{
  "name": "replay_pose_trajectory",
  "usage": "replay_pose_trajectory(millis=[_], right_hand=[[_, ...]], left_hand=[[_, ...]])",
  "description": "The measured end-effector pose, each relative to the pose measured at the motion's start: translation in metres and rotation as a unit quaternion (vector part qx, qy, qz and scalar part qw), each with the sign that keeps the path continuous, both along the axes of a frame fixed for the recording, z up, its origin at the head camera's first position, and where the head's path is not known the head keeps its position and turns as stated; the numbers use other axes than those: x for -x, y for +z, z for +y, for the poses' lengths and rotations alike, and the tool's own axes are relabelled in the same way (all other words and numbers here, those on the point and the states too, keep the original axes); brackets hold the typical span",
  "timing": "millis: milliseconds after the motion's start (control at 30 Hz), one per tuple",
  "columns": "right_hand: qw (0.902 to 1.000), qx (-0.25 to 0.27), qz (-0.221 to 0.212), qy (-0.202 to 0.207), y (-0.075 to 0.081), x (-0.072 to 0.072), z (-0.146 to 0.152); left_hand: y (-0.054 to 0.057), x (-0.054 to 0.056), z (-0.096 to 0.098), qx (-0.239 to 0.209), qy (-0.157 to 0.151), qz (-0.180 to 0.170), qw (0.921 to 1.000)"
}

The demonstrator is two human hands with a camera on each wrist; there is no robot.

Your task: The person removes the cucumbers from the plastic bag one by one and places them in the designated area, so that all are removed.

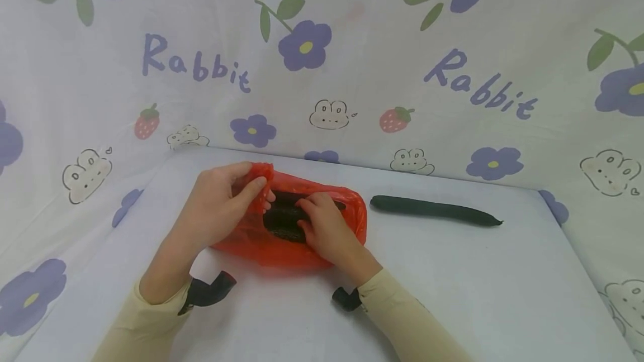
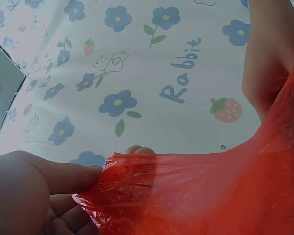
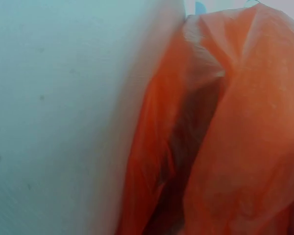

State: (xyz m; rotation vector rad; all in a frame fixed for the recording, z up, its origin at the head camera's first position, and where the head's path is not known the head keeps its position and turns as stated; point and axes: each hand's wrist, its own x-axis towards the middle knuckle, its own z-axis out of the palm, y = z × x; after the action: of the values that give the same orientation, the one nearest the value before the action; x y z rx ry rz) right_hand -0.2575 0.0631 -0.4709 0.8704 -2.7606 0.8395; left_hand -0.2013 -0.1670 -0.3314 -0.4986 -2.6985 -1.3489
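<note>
A red plastic bag (image 1: 282,256) lies on the white table with its mouth open upward. Inside it are dark green cucumbers (image 1: 282,220), lying lengthwise and partly covered by the bag and fingers. My left hand (image 1: 216,203) pinches the bag's left rim between thumb and fingers and holds it raised; the left wrist view shows the red film (image 2: 122,181) stretched from that pinch. Reaching into the opening, my right hand (image 1: 327,225) grips a cucumber with thumb and fingers. In the right wrist view the bag (image 3: 250,122) hides this hand.
One long dark green cucumber (image 1: 435,209) lies on the table (image 1: 453,284) to the right of the bag. Behind the table hangs a white cloth (image 1: 362,71) printed with flowers, rabbits and strawberries. Black straps with stubby parts (image 1: 213,290) sit at both wrists.
</note>
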Motion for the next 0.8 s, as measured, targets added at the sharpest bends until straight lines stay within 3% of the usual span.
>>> replay_pose_trajectory(millis=[133, 367, 800], right_hand=[[0.9998, 0.016, -0.012, -0.005, 0.001, 0.003, 0.005], [0.9995, 0.032, 0.008, 0.003, 0.006, 0.008, 0.016], [0.9995, 0.029, 0.008, 0.005, 0.015, 0.012, 0.029]], left_hand=[[0.000, 0.001, 0.002, -0.002, 0.000, 0.001, 1.0000], [0.000, 0.001, 0.005, -0.002, 0.005, -0.005, 1.0000], [-0.002, 0.003, 0.013, 0.000, 0.014, -0.006, 0.9999]])
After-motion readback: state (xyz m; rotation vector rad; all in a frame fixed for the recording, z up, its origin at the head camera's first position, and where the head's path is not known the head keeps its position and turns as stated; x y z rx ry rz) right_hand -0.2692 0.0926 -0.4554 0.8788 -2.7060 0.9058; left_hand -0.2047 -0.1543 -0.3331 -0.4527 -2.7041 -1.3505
